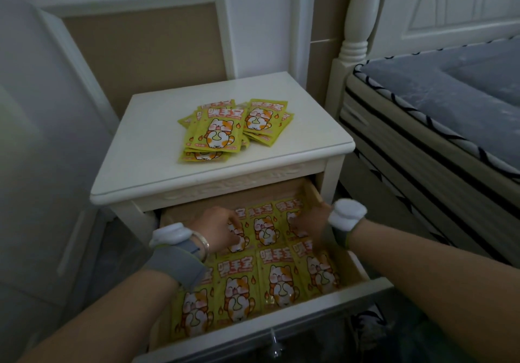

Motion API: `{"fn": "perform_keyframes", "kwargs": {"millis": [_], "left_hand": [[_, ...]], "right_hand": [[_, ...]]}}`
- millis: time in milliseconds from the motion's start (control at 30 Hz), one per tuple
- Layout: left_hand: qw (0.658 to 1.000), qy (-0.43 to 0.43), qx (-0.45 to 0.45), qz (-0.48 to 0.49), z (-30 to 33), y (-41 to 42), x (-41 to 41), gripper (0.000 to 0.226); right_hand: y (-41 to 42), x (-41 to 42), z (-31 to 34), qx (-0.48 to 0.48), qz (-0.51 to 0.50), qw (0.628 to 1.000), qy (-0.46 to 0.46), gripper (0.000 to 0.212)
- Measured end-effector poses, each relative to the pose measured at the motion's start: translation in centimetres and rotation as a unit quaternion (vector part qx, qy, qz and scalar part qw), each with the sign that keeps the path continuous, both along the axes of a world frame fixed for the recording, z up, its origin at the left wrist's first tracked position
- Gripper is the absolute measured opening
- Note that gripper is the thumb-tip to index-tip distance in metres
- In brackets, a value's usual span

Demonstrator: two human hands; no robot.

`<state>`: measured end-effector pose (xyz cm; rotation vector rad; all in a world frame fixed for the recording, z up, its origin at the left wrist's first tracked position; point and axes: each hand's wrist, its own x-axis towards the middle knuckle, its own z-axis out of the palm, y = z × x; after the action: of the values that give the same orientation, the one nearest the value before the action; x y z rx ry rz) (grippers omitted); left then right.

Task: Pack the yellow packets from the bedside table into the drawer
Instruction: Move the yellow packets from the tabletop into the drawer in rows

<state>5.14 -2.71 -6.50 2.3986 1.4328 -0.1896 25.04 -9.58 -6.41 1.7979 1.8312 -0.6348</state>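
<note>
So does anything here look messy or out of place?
Only the pile on the table: its packets overlap at crooked angles. Those in the drawer lie flat in neat rows, where both hands are arranging them.

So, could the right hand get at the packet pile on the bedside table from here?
Probably yes: the pile of yellow packets lies uncovered on the tabletop, and the right hand, down in the open drawer, would only need lifting clear.
</note>
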Motion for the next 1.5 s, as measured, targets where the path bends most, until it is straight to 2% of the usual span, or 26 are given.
{"fn": "perform_keyframes", "kwargs": {"millis": [33,133,267,400,500,633,700,767,900,1000,1067,1167,1267,1367,1500], "left_hand": [[1.000,-0.012,-0.002,0.003,0.6,0.2,-0.2,0.033],[0.998,-0.061,-0.012,0.013,2.7,0.9,-0.5,0.030],[0.986,-0.164,-0.016,0.007,6.9,2.2,-1.3,0.015],[0.943,-0.317,-0.078,0.070,10.1,3.4,-1.9,0.014],[0.913,-0.388,-0.018,0.127,10.6,5.1,-1.9,0.010],[0.895,-0.384,0.118,0.195,9.1,7.6,-1.4,0.008],[0.888,-0.377,0.135,0.226,8.1,7.9,-0.9,0.016],[0.881,-0.371,0.140,0.259,7.7,8.6,-0.4,0.037],[0.923,-0.272,0.115,0.247,7.7,9.9,0.4,0.071],[0.948,-0.201,0.097,0.225,7.4,9.7,0.6,0.077],[0.945,-0.224,0.065,0.227,7.6,10.1,0.3,0.073],[0.922,-0.306,0.009,0.237,7.8,11.1,-0.6,0.065],[0.912,-0.338,0.003,0.232,8.0,11.7,-1.3,0.055],[0.907,-0.356,0.014,0.223,7.9,12.0,-1.7,0.024],[0.907,-0.347,0.085,0.222,7.9,11.3,-1.8,0.029]], "right_hand": [[0.5,0.0,0.7,0.036,-0.028,0.998,0.034,0.062],[1.2,0.5,4.5,0.168,-0.065,0.977,0.112,0.040],[1.7,1.0,8.5,0.286,-0.102,0.928,0.214,0.020],[3.6,0.4,9.1,0.415,-0.152,0.868,0.227,0.017],[5.5,0.1,9.0,0.465,-0.211,0.821,0.254,0.019],[8.3,0.5,8.4,0.465,-0.310,0.776,0.292,0.019],[9.2,0.9,7.9,0.442,-0.349,0.783,0.265,0.022],[10.6,1.4,7.7,0.421,-0.383,0.789,0.231,0.030],[13.3,1.7,7.0,0.412,-0.397,0.808,0.140,0.068],[13.8,1.4,6.2,0.430,-0.370,0.820,0.075,0.080],[14.0,1.7,6.5,0.417,-0.364,0.829,0.083,0.078],[14.0,2.1,6.9,0.387,-0.380,0.824,0.165,0.058],[13.6,2.2,7.0,0.392,-0.405,0.791,0.236,0.045],[13.8,2.3,6.7,0.412,-0.424,0.758,0.275,0.037],[13.5,2.5,6.7,0.448,-0.421,0.711,0.341,0.027]]}}
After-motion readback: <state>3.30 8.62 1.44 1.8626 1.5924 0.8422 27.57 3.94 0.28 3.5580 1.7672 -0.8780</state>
